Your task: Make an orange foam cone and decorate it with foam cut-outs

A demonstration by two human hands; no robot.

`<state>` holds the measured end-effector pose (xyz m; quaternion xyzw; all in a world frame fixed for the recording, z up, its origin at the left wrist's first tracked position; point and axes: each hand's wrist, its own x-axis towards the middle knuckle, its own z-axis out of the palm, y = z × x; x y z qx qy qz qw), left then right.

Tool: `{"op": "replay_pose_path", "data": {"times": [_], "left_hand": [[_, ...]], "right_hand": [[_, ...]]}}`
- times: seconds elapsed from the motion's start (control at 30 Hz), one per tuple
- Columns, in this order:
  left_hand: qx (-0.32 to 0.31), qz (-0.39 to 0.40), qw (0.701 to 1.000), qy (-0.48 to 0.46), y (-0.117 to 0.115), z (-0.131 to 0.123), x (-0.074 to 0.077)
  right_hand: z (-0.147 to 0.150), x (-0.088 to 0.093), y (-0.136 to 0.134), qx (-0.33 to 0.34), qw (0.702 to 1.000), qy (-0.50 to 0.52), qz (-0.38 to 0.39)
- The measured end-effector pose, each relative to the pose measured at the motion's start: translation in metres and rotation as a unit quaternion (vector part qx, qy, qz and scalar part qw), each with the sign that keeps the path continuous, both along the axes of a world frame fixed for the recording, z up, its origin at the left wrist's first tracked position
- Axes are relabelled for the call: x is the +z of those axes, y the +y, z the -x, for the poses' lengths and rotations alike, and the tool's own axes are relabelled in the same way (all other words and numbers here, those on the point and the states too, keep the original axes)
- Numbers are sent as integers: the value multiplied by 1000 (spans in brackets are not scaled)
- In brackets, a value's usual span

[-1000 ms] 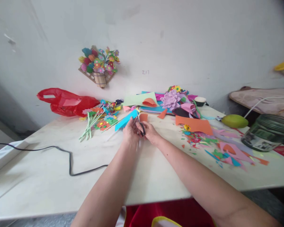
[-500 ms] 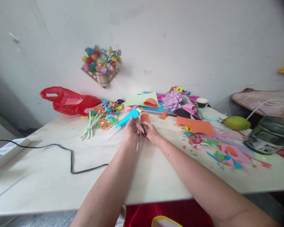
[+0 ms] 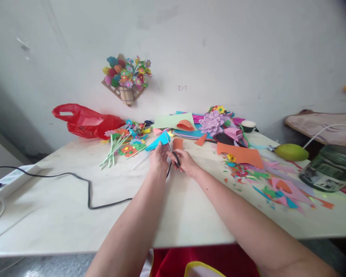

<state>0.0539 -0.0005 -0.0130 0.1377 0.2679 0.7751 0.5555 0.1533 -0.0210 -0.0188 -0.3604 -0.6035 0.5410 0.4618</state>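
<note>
A piece of blue craft foam (image 3: 159, 141) is pinched in my left hand (image 3: 159, 157), its thumb lying on the near edge. My right hand (image 3: 185, 161) grips black-handled scissors (image 3: 176, 157), with fingers in the loops. The blades point up and away, and their tips meet the right end of the blue foam. Beyond my hands lies a small orange foam piece (image 3: 178, 144). To the left are pale green stems (image 3: 112, 152) and orange foam flowers (image 3: 128, 150).
A red plastic bag (image 3: 88, 122) sits at the back left. Foam sheets (image 3: 167, 121) and a purple flower (image 3: 211, 123) lie by the wall. Foam scraps (image 3: 288, 192) and a glass jar (image 3: 328, 169) occupy the right. A black cable (image 3: 89, 192) crosses the left side.
The view has shifted slightly, so everything appears a little to the right. My left hand still holds the blue foam, and the scissors remain at its right end.
</note>
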Motion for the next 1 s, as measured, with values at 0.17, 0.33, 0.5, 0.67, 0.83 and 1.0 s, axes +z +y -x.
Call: {"op": "replay_pose_path", "data": {"times": [0.17, 0.33, 0.5, 0.67, 0.83, 1.0], "left_hand": [[1, -2, 1000, 5, 0, 3, -1], [9, 5, 1000, 16, -1, 4, 0], [0, 13, 1000, 25, -1, 6, 0], [2, 14, 999, 29, 0, 5, -2], [5, 19, 999, 29, 0, 4, -2], [10, 22, 999, 33, -1, 5, 0]], "right_hand": [[-2, -1, 1, 12, 1000, -12, 4], [-3, -2, 1, 23, 1000, -19, 9], [-3, 0, -1, 19, 1000, -19, 14], [-3, 1, -1, 18, 1000, -16, 14], [-3, -1, 0, 17, 1000, -13, 7], [-4, -3, 2, 22, 1000, -16, -2]]}}
